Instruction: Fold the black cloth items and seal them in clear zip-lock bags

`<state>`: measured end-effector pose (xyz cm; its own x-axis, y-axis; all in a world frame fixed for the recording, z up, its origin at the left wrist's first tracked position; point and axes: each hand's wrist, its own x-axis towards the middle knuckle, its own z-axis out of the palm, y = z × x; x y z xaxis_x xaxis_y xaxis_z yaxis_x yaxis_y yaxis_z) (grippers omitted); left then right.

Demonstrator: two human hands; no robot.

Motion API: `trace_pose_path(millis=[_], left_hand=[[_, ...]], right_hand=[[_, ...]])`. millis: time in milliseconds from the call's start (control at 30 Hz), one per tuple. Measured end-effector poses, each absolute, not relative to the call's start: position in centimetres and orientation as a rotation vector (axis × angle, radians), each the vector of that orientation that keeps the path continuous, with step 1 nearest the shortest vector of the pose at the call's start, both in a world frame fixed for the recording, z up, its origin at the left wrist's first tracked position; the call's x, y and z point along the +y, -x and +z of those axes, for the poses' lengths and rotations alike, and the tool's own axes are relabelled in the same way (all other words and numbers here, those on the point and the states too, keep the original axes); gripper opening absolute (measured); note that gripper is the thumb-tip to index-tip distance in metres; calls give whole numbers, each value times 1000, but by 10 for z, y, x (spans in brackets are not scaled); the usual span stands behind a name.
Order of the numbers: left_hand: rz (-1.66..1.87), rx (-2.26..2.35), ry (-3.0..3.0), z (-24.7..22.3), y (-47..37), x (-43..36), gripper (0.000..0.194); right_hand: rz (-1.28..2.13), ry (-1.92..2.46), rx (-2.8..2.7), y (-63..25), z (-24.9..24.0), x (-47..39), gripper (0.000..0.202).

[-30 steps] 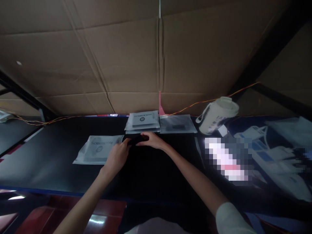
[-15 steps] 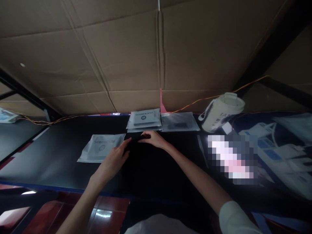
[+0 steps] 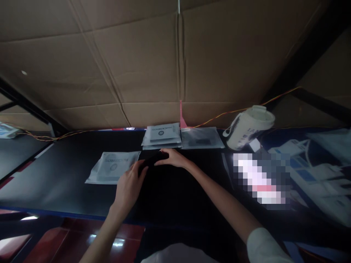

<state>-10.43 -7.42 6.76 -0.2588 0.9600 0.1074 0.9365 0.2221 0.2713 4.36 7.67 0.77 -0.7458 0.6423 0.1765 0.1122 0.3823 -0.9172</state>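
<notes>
A dark, soft-looking item [image 3: 152, 160] stretches between my two hands over the black tabletop; its outline merges with the surface, so its kind is unclear. My left hand [image 3: 129, 184] grips its near left end between thumb and fingers. On the far right end, my right hand [image 3: 173, 157] is closed with fingers curled around it. Just left of my left hand lies a frosted zip bag [image 3: 109, 167] with a printed logo. Beyond my right hand rests a small stack of similar printed bags [image 3: 162, 134], beside a frosted bag [image 3: 202, 138] with something dark inside.
A white lidded cup [image 3: 251, 126] with a strap stands at the back right. Near it are a blurred-out bright patch [image 3: 259, 179] and a clear plastic bag [image 3: 315, 171] with printing. Cardboard [image 3: 137, 65] walls the back, and a yellow-red wire [image 3: 216, 117] runs along it.
My left hand has turned more upright and shifted slightly toward me, its thumb and fingers now around the dark item. My right hand has barely moved.
</notes>
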Motion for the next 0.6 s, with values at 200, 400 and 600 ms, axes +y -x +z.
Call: trace_pose_path(millis=[200,400,600], left_hand=[[915,2472,-1473,31,92,-113,51],[1057,2337,-1186,4,102,-129,62],[1154,2296,-1026,-2,112,-130,60]], right_hand=[[1254,705,-2147,-42,0,79,32],[1167,717,-2114,-37,-7,79,26],[1110,684,-2095,-35,-8,76,25]])
